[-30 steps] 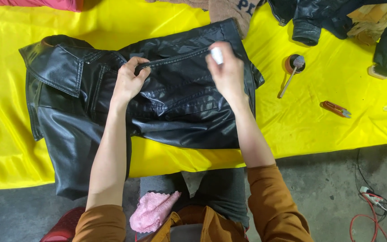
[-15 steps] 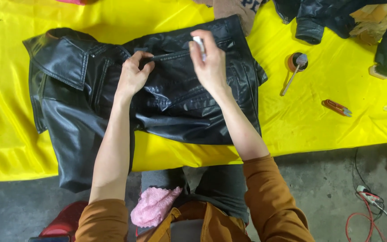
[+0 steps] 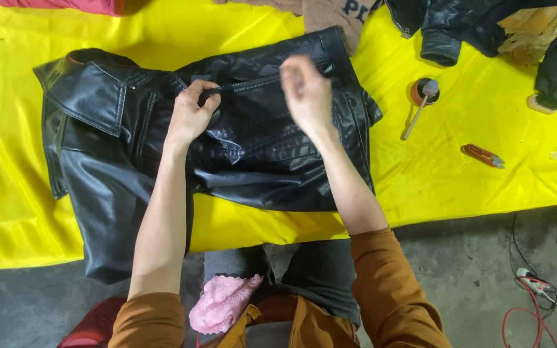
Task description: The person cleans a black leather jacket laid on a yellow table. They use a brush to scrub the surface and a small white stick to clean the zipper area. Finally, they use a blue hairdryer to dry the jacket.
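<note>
A black leather jacket (image 3: 259, 148) lies spread on a yellow sheet (image 3: 433, 174), its collar to the left and one sleeve hanging over the near edge. My left hand (image 3: 191, 115) pinches the jacket at the left end of a zipper line (image 3: 253, 82) across the chest. My right hand (image 3: 307, 93) hovers blurred just above the zipper's right part. Its fingers are bunched around a small white piece that barely shows at the fingertips.
On the sheet to the right stand a small round pot with a brush (image 3: 423, 91), a red cutter (image 3: 481, 155) and a wooden block (image 3: 539, 103). More dark jackets (image 3: 446, 26) are heaped at the top right. A pink cloth (image 3: 224, 304) rests on my lap. Cables (image 3: 536, 303) lie on the concrete floor.
My right hand slid left along the zipper line with the white piece and has now lifted slightly, blurred. My left hand stayed gripping the jacket near the zipper's left end.
</note>
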